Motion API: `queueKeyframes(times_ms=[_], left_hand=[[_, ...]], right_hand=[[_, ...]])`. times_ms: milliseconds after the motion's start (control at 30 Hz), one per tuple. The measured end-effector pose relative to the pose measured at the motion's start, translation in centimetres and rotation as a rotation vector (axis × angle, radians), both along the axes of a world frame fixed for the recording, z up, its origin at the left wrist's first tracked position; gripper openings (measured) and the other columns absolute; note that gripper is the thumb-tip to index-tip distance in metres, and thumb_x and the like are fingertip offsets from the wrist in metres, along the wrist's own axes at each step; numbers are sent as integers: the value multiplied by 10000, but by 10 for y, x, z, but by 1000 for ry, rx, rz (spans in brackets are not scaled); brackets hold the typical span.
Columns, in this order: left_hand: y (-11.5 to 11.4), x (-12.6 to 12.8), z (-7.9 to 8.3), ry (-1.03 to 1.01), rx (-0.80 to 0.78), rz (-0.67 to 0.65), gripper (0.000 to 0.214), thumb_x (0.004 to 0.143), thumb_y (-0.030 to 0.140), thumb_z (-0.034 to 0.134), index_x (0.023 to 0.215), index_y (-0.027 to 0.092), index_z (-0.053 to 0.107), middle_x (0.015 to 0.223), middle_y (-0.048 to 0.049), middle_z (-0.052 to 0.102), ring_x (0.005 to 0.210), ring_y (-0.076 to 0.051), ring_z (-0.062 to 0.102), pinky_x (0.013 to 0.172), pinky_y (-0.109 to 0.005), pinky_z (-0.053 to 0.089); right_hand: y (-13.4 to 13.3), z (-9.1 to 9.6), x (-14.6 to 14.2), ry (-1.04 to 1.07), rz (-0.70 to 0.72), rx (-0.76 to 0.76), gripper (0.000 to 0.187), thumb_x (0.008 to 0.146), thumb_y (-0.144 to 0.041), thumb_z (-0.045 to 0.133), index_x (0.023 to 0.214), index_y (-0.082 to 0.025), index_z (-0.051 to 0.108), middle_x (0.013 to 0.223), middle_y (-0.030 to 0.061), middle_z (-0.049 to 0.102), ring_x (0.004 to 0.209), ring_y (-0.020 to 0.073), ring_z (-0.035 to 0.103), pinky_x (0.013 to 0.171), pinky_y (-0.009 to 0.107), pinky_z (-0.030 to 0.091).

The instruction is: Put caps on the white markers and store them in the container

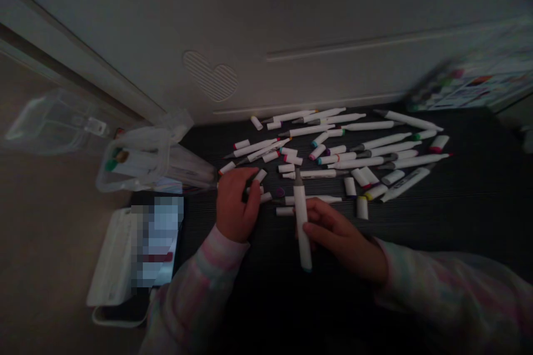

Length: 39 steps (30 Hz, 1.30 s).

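Observation:
My right hand grips a white marker that stands nearly upright in the picture, grey tip pointing away from me and a teal end near me. My left hand rests curled on the dark mat, its fingers closed round a small dark piece among loose caps; what it is I cannot make out. Just beyond both hands lie several white markers and several loose caps with coloured ends, scattered across the mat.
A clear plastic marker case with a few markers inside lies at the left. Below it sits a phone or tablet with a blurred screen on a white holder. A white wall panel runs behind. Printed sheets lie at the far right.

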<state>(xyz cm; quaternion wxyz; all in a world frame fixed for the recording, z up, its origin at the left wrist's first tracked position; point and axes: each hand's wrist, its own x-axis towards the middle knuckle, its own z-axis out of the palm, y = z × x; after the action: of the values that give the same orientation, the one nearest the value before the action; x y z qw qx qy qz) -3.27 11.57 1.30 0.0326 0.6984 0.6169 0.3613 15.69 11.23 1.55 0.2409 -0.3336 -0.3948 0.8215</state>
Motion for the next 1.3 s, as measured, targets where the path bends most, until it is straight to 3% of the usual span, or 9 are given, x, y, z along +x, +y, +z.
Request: queueKeyframes(times_ms=[233,333,467,633,833,1033,1300], left_hand=[[2,-2,-4,68,-89,36,150,679,59,449,720,182,525,797,-31,585,819,-190,539,777,-350,415],[3,-6,-2,112,-176,75,153,658,65,456,727,181,528,769,-34,578,804,-204,536,772,-368,416],[6,-10,1,175,-291,33,143,653,108,486,764,186,532,768,-36,597,786,-219,547,757,-392,423],[5,-9,2,187,-336,18,180,655,110,493,819,184,511,786,-41,604,794,-218,551,814,-429,409],[4,-9,1,195,-347,20,215,704,144,493,916,183,489,859,-41,613,878,-218,558,946,-476,311],[3,-6,-1,275,-191,36,196,708,114,459,881,183,518,846,-59,609,859,-222,555,928,-449,340],[1,-3,2,286,-166,-70,269,661,129,489,924,169,529,931,-78,595,919,-241,524,894,-454,354]], right_hand=[[1,1,0,0,-7,19,200,764,-316,565,865,-179,459,667,-33,492,550,73,423,514,217,344],[1,0,0,3,-10,19,198,763,-317,565,858,-180,457,679,-31,498,549,69,424,515,215,347],[0,-1,0,9,-12,18,174,770,-293,559,866,-183,466,675,-33,498,553,72,427,516,215,345],[0,-1,0,4,-5,18,159,780,-284,547,876,-184,468,684,-31,494,561,74,425,517,213,345],[-1,0,1,7,-5,3,176,774,-297,557,877,-184,469,675,-33,490,551,70,423,509,207,341],[0,0,0,-10,-9,8,204,770,-312,561,903,-183,474,692,-25,497,565,76,429,513,214,345],[2,-6,0,81,-55,-65,206,775,-301,557,907,-163,482,658,-23,552,511,69,473,498,213,364]])
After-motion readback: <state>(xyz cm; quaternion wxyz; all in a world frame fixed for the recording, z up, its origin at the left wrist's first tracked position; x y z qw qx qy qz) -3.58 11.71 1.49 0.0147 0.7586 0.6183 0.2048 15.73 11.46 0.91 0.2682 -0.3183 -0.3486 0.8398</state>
